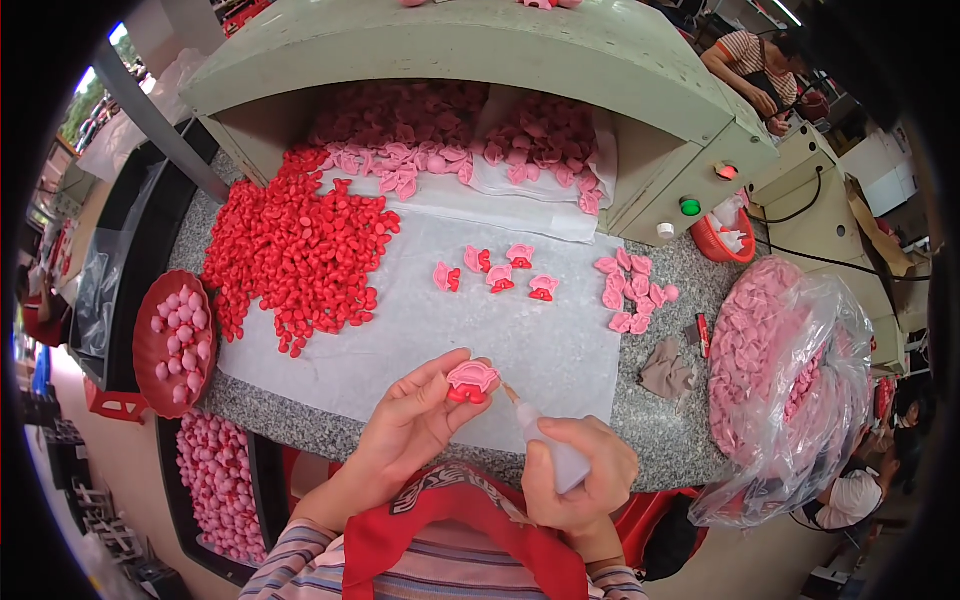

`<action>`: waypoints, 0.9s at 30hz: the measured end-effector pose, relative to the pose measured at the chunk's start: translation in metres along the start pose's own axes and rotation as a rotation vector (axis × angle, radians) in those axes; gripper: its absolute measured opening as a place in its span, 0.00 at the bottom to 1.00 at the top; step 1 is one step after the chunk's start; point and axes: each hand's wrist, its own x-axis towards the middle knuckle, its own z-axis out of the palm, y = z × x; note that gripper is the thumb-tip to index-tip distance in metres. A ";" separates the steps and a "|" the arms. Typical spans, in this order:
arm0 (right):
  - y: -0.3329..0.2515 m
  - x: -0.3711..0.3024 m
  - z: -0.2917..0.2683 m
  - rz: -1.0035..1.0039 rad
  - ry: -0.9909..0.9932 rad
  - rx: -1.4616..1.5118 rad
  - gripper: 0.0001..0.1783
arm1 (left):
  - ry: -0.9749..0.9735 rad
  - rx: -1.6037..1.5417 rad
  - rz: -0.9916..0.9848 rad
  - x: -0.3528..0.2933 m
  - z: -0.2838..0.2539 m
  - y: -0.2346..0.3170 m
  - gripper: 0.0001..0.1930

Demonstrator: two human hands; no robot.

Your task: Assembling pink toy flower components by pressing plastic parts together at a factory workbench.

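My left hand (pixel 408 425) pinches a small pink-and-red moulded piece (pixel 472 382), pink on top and red below. In my right hand (pixel 597 475) is a pale squeeze bottle (pixel 558 450), its thin tip close to the right side of the piece; whether they touch I cannot tell. Several similar pink-and-red pieces (pixel 500 280) lie beyond my hands on the white sheet (pixel 430 335). To their left spreads a large heap of small red parts (pixel 300 240). A group of loose pink parts (pixel 623 290) sits at the sheet's right edge.
A pale green open-fronted metal housing (pixel 440 55) stands at the back, with pink parts (pixel 400 165) inside. Left are a red dish (pixel 147 345) and a black crate (pixel 258 450); right, a clear bag of pink parts (pixel 790 360), a cloth scrap (pixel 665 370) and a red basket (pixel 715 240). A person (pixel 750 65) sits far right.
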 end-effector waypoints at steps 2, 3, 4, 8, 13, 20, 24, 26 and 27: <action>-0.001 0.000 0.000 0.004 -0.006 0.005 0.15 | -0.026 0.005 0.012 0.000 0.001 0.000 0.19; 0.000 0.000 0.000 0.004 -0.006 0.005 0.15 | -0.026 0.004 0.011 0.000 0.001 0.000 0.19; 0.000 0.000 0.001 -0.003 -0.003 0.005 0.15 | -0.030 0.004 0.012 0.000 0.000 0.000 0.19; 0.000 0.000 0.002 -0.015 -0.003 0.001 0.16 | -0.059 -0.001 0.018 -0.001 -0.002 -0.001 0.19; -0.002 0.000 0.001 -0.005 -0.012 0.000 0.15 | -0.047 -0.011 0.018 -0.001 -0.003 0.001 0.19; -0.002 -0.001 0.000 -0.003 -0.019 -0.005 0.16 | -0.047 -0.029 0.024 -0.001 -0.003 0.001 0.19; 0.000 -0.002 0.003 -0.013 -0.002 -0.002 0.15 | -0.047 -0.035 0.024 -0.002 -0.003 0.000 0.19; 0.001 -0.002 0.003 -0.013 -0.005 0.002 0.15 | -0.039 -0.033 0.030 -0.002 -0.003 0.000 0.19; 0.001 -0.002 0.004 -0.013 -0.006 0.002 0.15 | -0.039 -0.034 0.031 -0.002 -0.002 0.000 0.19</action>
